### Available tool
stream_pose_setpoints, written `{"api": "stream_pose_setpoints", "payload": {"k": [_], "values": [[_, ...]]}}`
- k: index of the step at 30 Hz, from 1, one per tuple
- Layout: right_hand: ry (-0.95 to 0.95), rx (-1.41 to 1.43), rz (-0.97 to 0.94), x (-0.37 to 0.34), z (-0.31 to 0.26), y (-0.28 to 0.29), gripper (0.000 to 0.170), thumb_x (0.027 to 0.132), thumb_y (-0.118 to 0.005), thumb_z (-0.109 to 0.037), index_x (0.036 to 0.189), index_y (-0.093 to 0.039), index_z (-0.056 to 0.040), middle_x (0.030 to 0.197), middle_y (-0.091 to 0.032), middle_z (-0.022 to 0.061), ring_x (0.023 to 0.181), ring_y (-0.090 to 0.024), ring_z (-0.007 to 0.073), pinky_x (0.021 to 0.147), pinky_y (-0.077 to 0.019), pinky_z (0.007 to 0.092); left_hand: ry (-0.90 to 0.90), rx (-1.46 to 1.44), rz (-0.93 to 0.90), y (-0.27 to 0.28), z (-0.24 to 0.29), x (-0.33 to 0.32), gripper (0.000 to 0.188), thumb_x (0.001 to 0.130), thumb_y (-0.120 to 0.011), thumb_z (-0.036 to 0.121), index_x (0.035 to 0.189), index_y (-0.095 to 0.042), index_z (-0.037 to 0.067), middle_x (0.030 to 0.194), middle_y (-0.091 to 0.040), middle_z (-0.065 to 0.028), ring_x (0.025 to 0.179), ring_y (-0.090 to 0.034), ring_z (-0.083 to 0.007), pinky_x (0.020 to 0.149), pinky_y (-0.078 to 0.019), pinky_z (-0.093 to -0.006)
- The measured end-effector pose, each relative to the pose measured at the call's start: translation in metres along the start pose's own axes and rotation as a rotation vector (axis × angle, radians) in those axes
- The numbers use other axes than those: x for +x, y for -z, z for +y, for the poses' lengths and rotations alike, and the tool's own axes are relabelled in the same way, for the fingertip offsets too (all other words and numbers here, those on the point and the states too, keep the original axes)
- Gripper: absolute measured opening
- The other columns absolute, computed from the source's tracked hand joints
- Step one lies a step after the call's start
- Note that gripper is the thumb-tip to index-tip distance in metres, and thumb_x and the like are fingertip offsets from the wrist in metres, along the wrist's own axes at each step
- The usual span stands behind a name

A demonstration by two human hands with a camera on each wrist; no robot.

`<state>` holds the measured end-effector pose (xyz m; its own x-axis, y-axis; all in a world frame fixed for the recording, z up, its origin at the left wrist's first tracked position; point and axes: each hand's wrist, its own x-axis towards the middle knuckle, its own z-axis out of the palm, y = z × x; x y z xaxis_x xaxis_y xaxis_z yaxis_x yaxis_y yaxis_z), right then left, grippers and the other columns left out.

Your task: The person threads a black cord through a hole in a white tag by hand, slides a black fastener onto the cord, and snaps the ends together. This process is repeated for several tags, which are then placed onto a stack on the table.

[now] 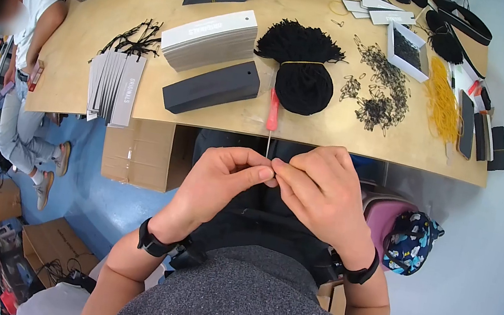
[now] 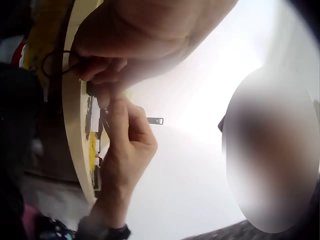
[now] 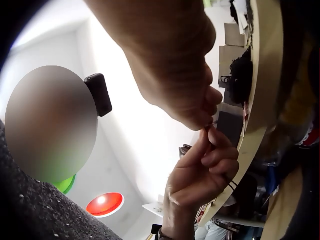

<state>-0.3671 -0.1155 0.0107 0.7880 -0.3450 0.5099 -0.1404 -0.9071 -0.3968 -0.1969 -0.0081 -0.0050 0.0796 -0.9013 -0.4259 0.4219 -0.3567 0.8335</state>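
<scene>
My left hand and right hand meet fingertip to fingertip just in front of the table edge. Between thumb and forefinger, each pinches a thin black cord, mostly hidden by the fingers. A loop of the black cord sticks out past the left hand in the left wrist view. Right behind the fingertips, a tool with a red handle lies at the table edge, its thin metal shaft pointing at the hands. Beyond it sits a bundle of black cords, tied with a band.
Left on the table are grey tags with black cords, a white tag stack and a black tag stack. Small dark pins, a white box and yellow bands lie right. Another person sits far left.
</scene>
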Motion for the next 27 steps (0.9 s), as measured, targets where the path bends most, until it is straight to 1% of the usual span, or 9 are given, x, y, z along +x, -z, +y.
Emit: {"api": "stream_pose_setpoints", "payload": {"k": [2,3,5,9,10,11,20,23,27], "values": [[0.01,-0.033,0.017,-0.003,0.002,-0.006,0.02,0.072,-0.075,-0.007,0.089,-0.067,-0.0048,0.085,-0.056,0.0035,0.079,-0.059,0.0215,0.074,-0.0442,0.0354,-0.206,0.379,0.12,-0.004,-0.005,0.0,0.013,0.093,-0.068,0.009,0.102,-0.072,-0.001,0.088,-0.071,-0.0022,0.066,-0.05,-0.0036,0.061,-0.0412,-0.0201],[-0.007,-0.059,-0.012,-0.003,0.004,-0.008,0.019,0.073,-0.075,-0.006,0.09,-0.067,-0.0049,0.085,-0.056,0.0039,0.079,-0.059,0.0216,0.074,-0.0443,0.0354,-0.206,0.38,0.119,-0.008,-0.004,-0.001,0.013,0.093,-0.068,0.009,0.102,-0.072,-0.001,0.088,-0.071,-0.0022,0.066,-0.05,-0.0036,0.061,-0.0412,-0.0201],[-0.022,-0.087,-0.04,-0.002,0.006,-0.01,0.018,0.074,-0.075,-0.006,0.09,-0.067,-0.005,0.085,-0.057,0.0043,0.079,-0.059,0.0218,0.073,-0.0444,0.0355,-0.498,0.774,0.264,-0.016,0.001,-0.004,0.006,0.092,-0.067,0.001,0.096,-0.07,-0.003,0.09,-0.066,-0.0004,0.07,-0.052,-0.0049,0.062,-0.0422,-0.0213],[-0.1,-0.011,0.111,0.0,0.005,-0.008,0.019,0.073,-0.076,-0.005,0.09,-0.067,-0.0059,0.085,-0.057,0.0044,0.078,-0.059,0.0222,0.071,-0.0439,0.0358,-0.481,0.681,0.28,-0.008,-0.007,0.003,0.005,0.091,-0.068,0.0,0.095,-0.069,-0.003,0.093,-0.062,-0.0004,0.073,-0.052,-0.0047,0.065,-0.0421,-0.0213],[-0.128,0.0,0.148,-0.001,0.003,-0.006,0.021,0.073,-0.077,-0.005,0.091,-0.067,-0.0061,0.086,-0.057,0.0042,0.078,-0.059,0.0222,0.071,-0.0438,0.0359,-0.435,0.534,0.246,-0.004,-0.01,0.006,0.006,0.091,-0.069,0.003,0.095,-0.07,-0.001,0.089,-0.06,-0.0001,0.072,-0.053,-0.0043,0.063,-0.0409,-0.021],[-0.129,0.001,0.147,-0.001,0.001,-0.003,0.021,0.073,-0.077,-0.005,0.091,-0.067,-0.0061,0.086,-0.057,0.0042,0.078,-0.059,0.0222,0.071,-0.0438,0.0359,-0.388,0.388,0.211,-0.002,-0.011,0.007,0.008,0.09,-0.071,0.006,0.096,-0.071,0.001,0.086,-0.059,0.0001,0.071,-0.054,-0.0039,0.062,-0.0396,-0.0207],[-0.087,0.007,0.132,-0.004,0.001,-0.011,0.02,0.074,-0.078,-0.008,0.091,-0.067,-0.0069,0.084,-0.055,0.0035,0.077,-0.058,0.022,0.071,-0.0431,0.0354,-0.177,0.052,0.156,-0.008,-0.004,0.004,0.012,0.093,-0.068,0.004,0.102,-0.071,-0.003,0.086,-0.059,0.0007,0.076,-0.049,-0.0048,0.065,-0.0376,-0.0198],[-0.131,-0.002,0.144,-0.003,-0.002,-0.015,0.02,0.074,-0.078,-0.007,0.088,-0.065,-0.0066,0.083,-0.055,0.0036,0.077,-0.058,0.0222,0.072,-0.0434,0.0349,-0.225,0.124,0.174,-0.007,-0.007,0.005,0.012,0.092,-0.068,0.003,0.102,-0.072,-0.004,0.088,-0.059,0.0001,0.077,-0.05,-0.0052,0.067,-0.0389,-0.0204],[-0.321,0.19,0.101,-0.005,-0.005,-0.019,0.018,0.075,-0.076,-0.005,0.086,-0.062,-0.0068,0.083,-0.056,0.0057,0.075,-0.057,0.0233,0.069,-0.0444,0.0335,-0.287,0.111,0.161,-0.006,-0.012,0.006,0.014,0.093,-0.069,0.006,0.104,-0.074,-0.001,0.088,-0.061,0.0005,0.08,-0.052,-0.0049,0.072,-0.0425,-0.0204]]}}
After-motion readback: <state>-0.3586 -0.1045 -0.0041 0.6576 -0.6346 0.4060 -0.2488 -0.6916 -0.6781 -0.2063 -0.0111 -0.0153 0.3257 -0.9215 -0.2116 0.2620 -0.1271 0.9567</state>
